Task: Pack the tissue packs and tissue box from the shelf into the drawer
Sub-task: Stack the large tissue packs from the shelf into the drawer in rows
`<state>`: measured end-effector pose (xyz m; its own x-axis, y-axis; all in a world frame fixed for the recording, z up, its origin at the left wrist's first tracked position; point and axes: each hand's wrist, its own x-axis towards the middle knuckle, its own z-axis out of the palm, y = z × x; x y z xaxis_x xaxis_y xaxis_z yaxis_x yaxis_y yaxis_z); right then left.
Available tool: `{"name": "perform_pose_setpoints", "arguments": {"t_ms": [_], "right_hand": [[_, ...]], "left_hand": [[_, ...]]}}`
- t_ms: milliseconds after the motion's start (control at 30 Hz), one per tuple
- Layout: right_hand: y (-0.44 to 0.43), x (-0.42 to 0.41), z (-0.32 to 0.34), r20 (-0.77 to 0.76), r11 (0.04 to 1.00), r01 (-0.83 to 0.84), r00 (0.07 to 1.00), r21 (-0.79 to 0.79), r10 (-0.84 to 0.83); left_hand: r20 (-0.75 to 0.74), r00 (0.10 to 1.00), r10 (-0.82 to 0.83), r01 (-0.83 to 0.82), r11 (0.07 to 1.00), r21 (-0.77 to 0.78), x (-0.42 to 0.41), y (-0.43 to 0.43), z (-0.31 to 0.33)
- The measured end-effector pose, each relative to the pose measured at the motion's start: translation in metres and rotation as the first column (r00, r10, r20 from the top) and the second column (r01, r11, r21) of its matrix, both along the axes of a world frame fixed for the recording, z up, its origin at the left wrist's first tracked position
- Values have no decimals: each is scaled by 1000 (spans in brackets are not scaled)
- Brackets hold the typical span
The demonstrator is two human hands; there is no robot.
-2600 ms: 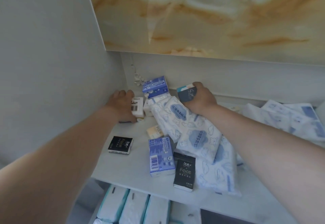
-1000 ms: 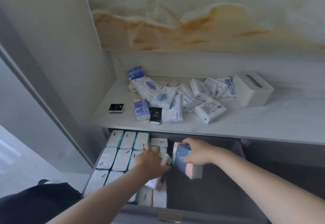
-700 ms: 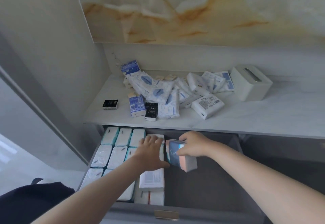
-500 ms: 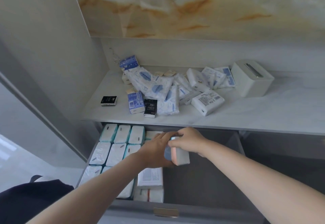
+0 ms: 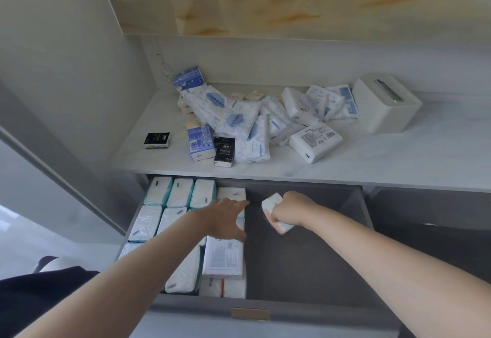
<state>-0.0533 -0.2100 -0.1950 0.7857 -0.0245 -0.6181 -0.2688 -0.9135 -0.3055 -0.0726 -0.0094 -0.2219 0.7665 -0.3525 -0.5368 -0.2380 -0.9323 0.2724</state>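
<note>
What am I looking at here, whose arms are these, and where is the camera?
There is no machine here: a person wears one wide-angle camera on the head, looking down at their own bare arms. The left hand lies flat on white tissue packs lined up in the left part of an open grey drawer. The right hand grips a small tissue pack over the bare part of the drawer. On the shelf above lie loose tissue packs in a pile, a small black pack apart to the left, and a pale tissue box to the right.
</note>
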Motion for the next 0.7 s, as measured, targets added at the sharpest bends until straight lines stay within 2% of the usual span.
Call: {"name": "perform_pose_setpoints", "arguments": {"t_ms": [67,167,233,367,467,700], "right_hand": [[2,-1,-16,-53,998,50,997,34,-48],[10,3,-44,-122,954,230,970,194,-210],[18,8,-62,-139,896,343,939,283,-316],[35,14,-85,-144,800,450,892,398,-429],[43,17,-95,-147,782,461,885,420,-443],[39,19,-90,-51,882,325,943,341,-328]], "left_hand": [[-22,999,-39,41,995,89,4,8,2],[-15,989,-145,145,971,189,8,18,-1],[-15,989,-145,145,972,185,11,24,-4],[-1,992,-126,125,982,145,9,30,-7],[-20,996,-92,93,990,104,7,34,-13],[-95,996,5,-8,999,-37,5,36,-9]]}}
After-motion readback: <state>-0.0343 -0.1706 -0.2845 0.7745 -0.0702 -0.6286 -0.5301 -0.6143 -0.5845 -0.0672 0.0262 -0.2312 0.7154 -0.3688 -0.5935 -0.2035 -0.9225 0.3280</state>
